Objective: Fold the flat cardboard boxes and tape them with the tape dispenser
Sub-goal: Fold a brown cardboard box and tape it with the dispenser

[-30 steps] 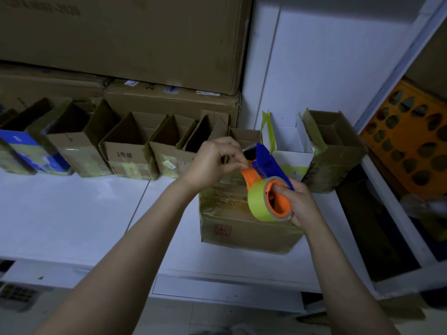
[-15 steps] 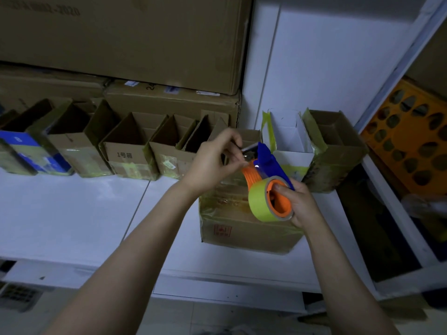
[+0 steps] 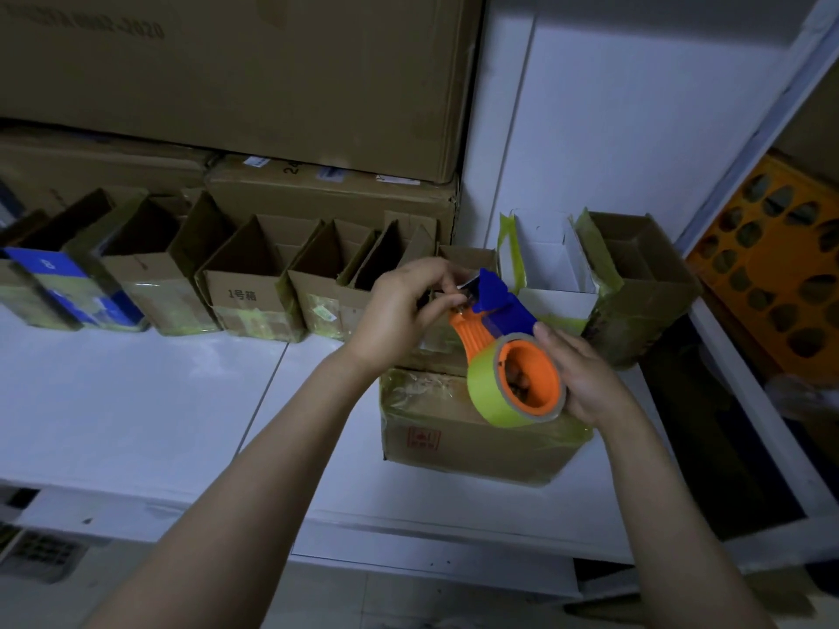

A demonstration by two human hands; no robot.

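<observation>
An orange and blue tape dispenser (image 3: 495,320) with a yellow-green tape roll (image 3: 488,392) hangs over a taped cardboard box (image 3: 458,440) on the white shelf (image 3: 136,401). My right hand (image 3: 585,379) grips the dispenser by the roll's orange core. My left hand (image 3: 404,311) pinches at the dispenser's blue cutter end, fingers curled there; the tape end itself is too small to make out.
A row of several open taped boxes (image 3: 247,283) lines the back of the shelf, with a white one (image 3: 551,261) and a brown one (image 3: 635,283) at the right. Big cartons (image 3: 236,74) are stacked behind. An orange crate (image 3: 772,274) stands far right.
My left hand's fingers have shifted slightly at the cutter end. The dispenser and right hand have stayed almost in the same place.
</observation>
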